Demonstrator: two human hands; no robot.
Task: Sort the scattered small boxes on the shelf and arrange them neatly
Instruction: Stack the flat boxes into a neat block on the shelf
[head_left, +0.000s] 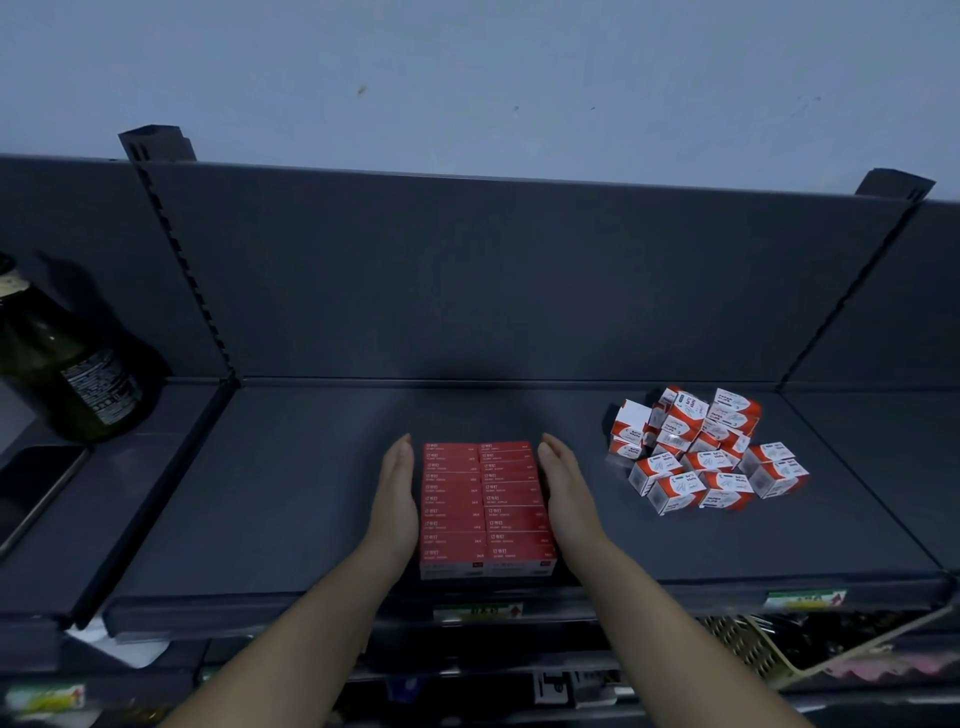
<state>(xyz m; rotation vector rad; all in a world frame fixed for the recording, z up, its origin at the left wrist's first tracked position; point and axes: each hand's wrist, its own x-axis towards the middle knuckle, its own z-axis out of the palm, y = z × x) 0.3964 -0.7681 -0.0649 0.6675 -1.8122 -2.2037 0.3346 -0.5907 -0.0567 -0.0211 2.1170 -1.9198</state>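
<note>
Right now both sets of fingers are straight and held together, nothing clenched. The left hand (397, 493) lies flat against the left side of the red boxes (485, 506) and the right hand (563, 493) flat against their right side. Palms face each other with the block pressed between them.

The red boxes lie flat in two tidy columns between the palms. Their front edge is near the shelf lip, level with the wrists. How many layers deep, cannot tell.

Past the fingertips, bare dark shelf (311, 441) runs to the back panel (467, 270), so there is open room there. Left of the left fingers (400, 457) is a wide bare stretch up to the bay's left edge.

Right of the right fingers (553, 452) comes a gap of bare shelf, then the white-and-red boxes (701, 452). They form a loose heap, tilted every way, some on top of others, apart from the red block and toward the back-right corner. There is bare room in front of the heap too.

The shelf lip below the wrists carries a price label (478, 610), with a second label (805, 597) further right.

In the next bay, far left of the left hand, a dark green bottle (67, 364) stands with a flat dark slab (36, 493) in front of it. At lower right, under the shelf, is a yellowish perforated basket (748, 644). A pale wall (467, 78) rises above the panel. The light is dim.
</note>
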